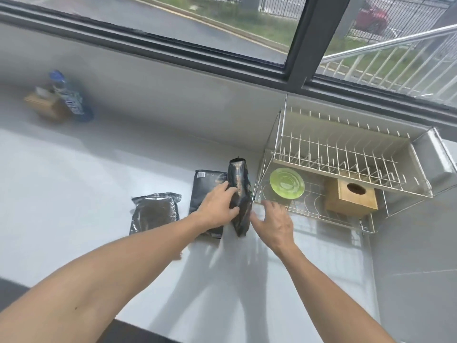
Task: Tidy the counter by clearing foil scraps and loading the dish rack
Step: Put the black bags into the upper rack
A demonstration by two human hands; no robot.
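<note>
Two bare, sleeveless forearms [118, 276]

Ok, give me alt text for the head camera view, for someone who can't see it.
A person's left hand grips an upright black foil pouch on a white counter, the open right hand beside it. Two more black pouches lie flat to the left; a wire dish rack to the right holds a green plate and a wooden box.

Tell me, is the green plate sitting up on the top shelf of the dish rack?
No, the green plate rests on the lower tier of the dish rack, beside a wooden box, while the top shelf holds nothing.
</note>
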